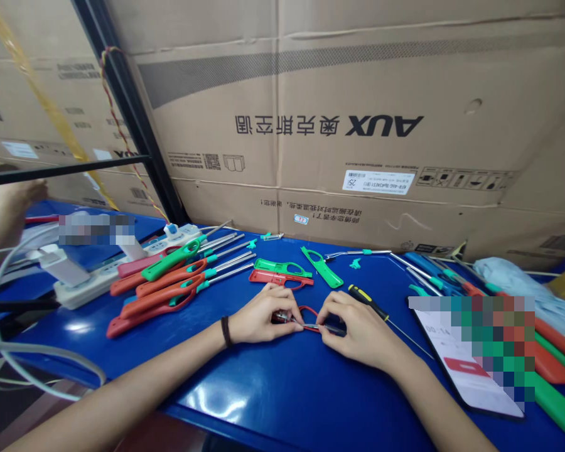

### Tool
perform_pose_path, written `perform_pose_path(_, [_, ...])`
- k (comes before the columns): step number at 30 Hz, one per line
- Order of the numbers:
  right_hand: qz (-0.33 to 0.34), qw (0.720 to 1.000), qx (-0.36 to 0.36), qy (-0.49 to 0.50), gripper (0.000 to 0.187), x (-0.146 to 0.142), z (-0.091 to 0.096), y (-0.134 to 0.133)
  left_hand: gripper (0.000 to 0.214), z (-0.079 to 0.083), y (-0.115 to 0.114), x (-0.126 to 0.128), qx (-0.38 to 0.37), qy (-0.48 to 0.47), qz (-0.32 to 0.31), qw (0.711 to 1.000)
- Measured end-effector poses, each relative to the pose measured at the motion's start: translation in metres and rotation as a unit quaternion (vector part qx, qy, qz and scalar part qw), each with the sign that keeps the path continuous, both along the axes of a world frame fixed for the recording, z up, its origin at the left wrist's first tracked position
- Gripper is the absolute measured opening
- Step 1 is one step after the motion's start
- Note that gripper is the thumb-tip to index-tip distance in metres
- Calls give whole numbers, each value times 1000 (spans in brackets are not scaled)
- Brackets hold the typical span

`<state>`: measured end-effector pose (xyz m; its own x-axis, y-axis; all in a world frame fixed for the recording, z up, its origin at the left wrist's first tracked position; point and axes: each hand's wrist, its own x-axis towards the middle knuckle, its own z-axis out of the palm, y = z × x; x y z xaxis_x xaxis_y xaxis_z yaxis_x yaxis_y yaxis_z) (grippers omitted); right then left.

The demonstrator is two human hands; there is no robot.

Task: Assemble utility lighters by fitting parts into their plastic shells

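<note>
My left hand (pixel 263 317), with a dark band at the wrist, pinches one end of a small assembly with a red edge (pixel 309 310), which looks like a red lighter casing. My right hand (pixel 358 329) has its fingers closed around a slim dark piece (pixel 336 329) at the other end. Between the fingertips runs a thin pale metallic strip; most of the assembly is hidden by the fingers. Just beyond lie a green casing half (pixel 275 269) and a red casing half (pixel 275 278). A second green casing half (pixel 322 267) lies to their right.
Long-nosed lighters (pixel 164 289) are piled left beside a power strip (pixel 91 282). Right are a screwdriver (pixel 368 302), a phone (pixel 466 358) and more lighters (pixel 555 383). Cardboard (pixel 311 75) walls the back. Another person's hand (pixel 16 198) shows far left.
</note>
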<state>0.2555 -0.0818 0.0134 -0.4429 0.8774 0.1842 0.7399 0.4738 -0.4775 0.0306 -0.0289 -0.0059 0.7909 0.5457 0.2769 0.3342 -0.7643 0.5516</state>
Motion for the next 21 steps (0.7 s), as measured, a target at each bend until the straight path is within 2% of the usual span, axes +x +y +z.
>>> perform_pose_path(5, [7, 1000, -4, -1, 12, -1, 1, 0, 13, -1, 1, 0, 5, 2, 4, 1000])
perform_pose_path(12, [17, 998, 38, -49, 14, -9, 3, -5, 16, 2, -3, -2, 51, -8, -23, 998])
perform_pose_path(21, [4, 999, 24, -23, 8, -8, -2, -1, 13, -2, -1, 2, 11, -24, 11, 1000])
